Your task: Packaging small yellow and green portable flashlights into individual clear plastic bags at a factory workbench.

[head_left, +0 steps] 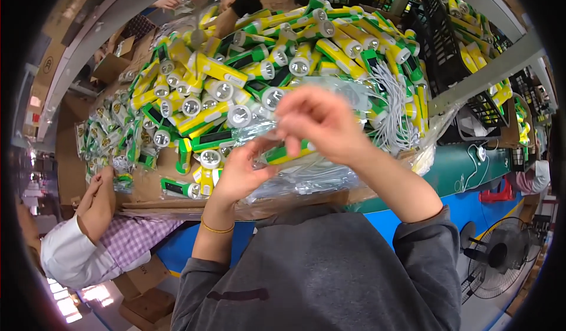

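Just in front of me, my left hand (243,170) pinches the edge of a clear plastic bag (254,132). A green and yellow flashlight (287,153) lies beside its fingertips, partly under clear film; whether it is inside the bag I cannot tell. Above and to the right, my right hand (321,123) is curled with its fingertips drawn together near the bag, slightly blurred by motion. What those fingertips hold, if anything, is hidden. A stack of clear bags (312,180) lies under both hands. Beyond them spreads a big heap of yellow and green flashlights (221,89).
White cables (392,104) lie bundled on the heap's right side. Black crates (439,54) with more flashlights stand behind a metal post. Bagged flashlights (112,133) are piled left, near a co-worker's arm (100,198). Another person's wristbanded arm (244,4) reaches in from the far side. A fan (501,254) stands right.
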`<state>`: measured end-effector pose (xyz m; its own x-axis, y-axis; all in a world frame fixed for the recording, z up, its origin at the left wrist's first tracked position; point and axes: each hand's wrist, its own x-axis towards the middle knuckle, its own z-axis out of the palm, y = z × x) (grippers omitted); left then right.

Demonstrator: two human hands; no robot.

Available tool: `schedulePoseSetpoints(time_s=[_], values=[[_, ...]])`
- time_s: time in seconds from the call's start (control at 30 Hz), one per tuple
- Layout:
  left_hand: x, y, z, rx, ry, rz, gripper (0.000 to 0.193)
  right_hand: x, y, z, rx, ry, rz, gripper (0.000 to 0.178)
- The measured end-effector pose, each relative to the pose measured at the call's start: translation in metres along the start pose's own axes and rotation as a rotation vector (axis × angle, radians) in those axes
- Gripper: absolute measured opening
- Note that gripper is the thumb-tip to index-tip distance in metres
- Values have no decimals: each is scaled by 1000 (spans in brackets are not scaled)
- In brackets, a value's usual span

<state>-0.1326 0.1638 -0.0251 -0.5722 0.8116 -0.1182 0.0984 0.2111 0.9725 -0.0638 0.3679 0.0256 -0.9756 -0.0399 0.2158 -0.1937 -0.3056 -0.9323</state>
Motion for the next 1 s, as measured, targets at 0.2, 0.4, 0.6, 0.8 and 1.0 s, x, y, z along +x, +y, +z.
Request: schedulePoseSetpoints(time_s=[0.2,0.4,0.6,0.8,1.0], values=[[-3,-9,3,-282,19,-59,61,-22,25,-31,-1097,-312,61,8],[3,-4,3,-138,13,-3,61,-27,-17,-20,-2030,-743,380,16],[3,-10,-11,-49,7,-25,54,-48,7,-95,-1387,-58,-188,38],[7,-12,-18,517,320,47,34,-59,64,-98,-364,426,267,13],[41,29,63,718,437,491,24,-61,58,-48,-468,432,-32,6]])
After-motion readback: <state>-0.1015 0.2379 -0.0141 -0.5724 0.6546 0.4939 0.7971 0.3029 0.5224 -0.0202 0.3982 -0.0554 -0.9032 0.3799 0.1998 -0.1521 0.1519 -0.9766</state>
